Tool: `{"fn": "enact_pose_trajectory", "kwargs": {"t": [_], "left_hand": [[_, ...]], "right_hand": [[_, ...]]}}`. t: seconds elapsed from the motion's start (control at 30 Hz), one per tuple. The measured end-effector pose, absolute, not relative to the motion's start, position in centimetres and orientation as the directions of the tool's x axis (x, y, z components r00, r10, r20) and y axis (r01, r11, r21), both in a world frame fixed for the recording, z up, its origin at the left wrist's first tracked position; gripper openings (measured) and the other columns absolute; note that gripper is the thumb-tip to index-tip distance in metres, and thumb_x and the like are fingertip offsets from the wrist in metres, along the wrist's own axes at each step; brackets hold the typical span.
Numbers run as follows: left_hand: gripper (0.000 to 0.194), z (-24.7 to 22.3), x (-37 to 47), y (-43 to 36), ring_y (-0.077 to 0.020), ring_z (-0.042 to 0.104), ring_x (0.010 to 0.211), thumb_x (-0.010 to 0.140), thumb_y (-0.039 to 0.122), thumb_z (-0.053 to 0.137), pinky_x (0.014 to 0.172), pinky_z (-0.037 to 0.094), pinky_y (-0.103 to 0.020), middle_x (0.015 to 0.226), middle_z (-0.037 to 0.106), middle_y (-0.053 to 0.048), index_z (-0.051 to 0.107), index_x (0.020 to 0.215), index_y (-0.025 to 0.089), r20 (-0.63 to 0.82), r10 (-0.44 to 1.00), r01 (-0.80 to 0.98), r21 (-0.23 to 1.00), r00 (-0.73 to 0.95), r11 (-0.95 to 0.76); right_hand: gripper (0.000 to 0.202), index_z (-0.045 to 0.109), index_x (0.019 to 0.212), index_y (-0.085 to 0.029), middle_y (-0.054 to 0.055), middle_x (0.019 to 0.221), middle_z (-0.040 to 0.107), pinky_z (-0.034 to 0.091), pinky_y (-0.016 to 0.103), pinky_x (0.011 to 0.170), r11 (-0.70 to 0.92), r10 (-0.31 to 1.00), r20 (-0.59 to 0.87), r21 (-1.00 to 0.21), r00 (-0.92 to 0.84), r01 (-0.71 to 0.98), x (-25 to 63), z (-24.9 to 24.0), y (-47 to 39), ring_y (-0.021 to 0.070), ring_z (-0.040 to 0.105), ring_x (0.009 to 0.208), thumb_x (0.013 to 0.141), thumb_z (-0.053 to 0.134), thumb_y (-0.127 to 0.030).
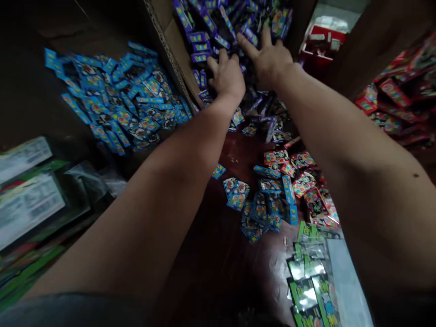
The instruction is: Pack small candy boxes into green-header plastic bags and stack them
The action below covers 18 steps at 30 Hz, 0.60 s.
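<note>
Both my arms stretch forward to a heap of small purple boxes [204, 25] lying in a cardboard carton [175, 43]. My left hand [227, 75] rests on the near part of the heap, fingers bent and spread apart. To its right, my right hand [270, 59] reaches a bit farther in, its fingers spread over the purple boxes. Neither hand visibly grips a box; what lies under the palms is hidden. Below the hands, more purple boxes spill onto the dark red table [211, 218].
Blue boxes [126, 100] are heaped in a carton at left, red boxes [395, 95] at right. Loose blue boxes [269, 200] and red boxes [303, 181] lie mid-table. Green-black packets [309, 290] sit front right, labelled bags [30, 200] at left. A red tray [320, 43] stands behind.
</note>
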<state>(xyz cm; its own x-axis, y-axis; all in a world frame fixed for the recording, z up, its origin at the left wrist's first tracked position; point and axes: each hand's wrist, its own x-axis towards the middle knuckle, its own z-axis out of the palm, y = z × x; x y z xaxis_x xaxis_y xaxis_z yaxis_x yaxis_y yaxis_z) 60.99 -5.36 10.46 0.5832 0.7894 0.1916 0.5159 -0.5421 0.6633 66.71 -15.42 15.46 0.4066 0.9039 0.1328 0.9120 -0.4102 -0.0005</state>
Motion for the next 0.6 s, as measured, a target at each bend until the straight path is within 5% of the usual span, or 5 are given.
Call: {"fn": "enact_pose_trajectory", "kwargs": {"t": [0.1,0.23,0.43,0.6], "left_hand": [[0.033,10.5,56.8,-8.4,-0.0429,0.023,0.153,0.106,0.019,0.069,0.124,0.035,-0.078,0.164,0.044,-0.009,0.065,0.139,0.020,0.292,0.746,0.445,0.653,0.599,-0.613],[0.048,9.7,49.4,-15.1,-0.0406,0.036,0.144,0.090,0.010,0.080,0.124,0.042,-0.065,0.154,0.051,-0.009,0.069,0.134,0.026,0.429,0.587,0.311,0.557,0.687,-0.770],[0.048,4.0,39.9,-26.5,-0.0397,0.047,0.140,0.091,0.017,0.083,0.123,0.045,-0.061,0.154,0.054,-0.012,0.072,0.137,0.026,0.420,0.301,0.070,0.482,0.856,-0.873],[0.101,0.6,37.0,-29.3,-0.0451,0.043,0.152,0.073,0.039,0.103,0.130,0.037,-0.064,0.171,0.041,-0.018,0.053,0.159,0.023,0.338,0.186,-0.007,0.496,0.922,-0.868]], "right_hand": [[0.081,0.018,0.178,-0.021,0.023,0.183,0.016,0.045,0.064,0.120,-0.530,0.842,0.158,0.057,0.516,0.846,62.7,15.4,-20.0,0.0512,0.046,0.154,0.106,0.055,-0.022],[0.079,0.031,0.173,-0.015,0.024,0.172,0.038,0.058,0.054,0.109,-0.540,0.822,0.185,-0.048,0.539,0.840,56.3,14.8,-28.8,0.0427,0.068,0.132,0.096,0.048,-0.007],[0.072,0.043,0.166,-0.017,0.023,0.153,0.053,0.055,0.055,0.116,-0.518,0.794,0.259,-0.186,0.551,0.835,48.9,11.3,-48.4,0.0386,0.057,0.144,0.100,0.061,-0.043],[0.102,0.043,0.165,-0.011,0.030,0.149,0.056,0.052,0.068,0.111,-0.811,0.564,0.027,-0.174,0.826,0.559,41.0,4.2,-62.4,0.0508,0.059,0.137,0.093,0.055,-0.082]]}}
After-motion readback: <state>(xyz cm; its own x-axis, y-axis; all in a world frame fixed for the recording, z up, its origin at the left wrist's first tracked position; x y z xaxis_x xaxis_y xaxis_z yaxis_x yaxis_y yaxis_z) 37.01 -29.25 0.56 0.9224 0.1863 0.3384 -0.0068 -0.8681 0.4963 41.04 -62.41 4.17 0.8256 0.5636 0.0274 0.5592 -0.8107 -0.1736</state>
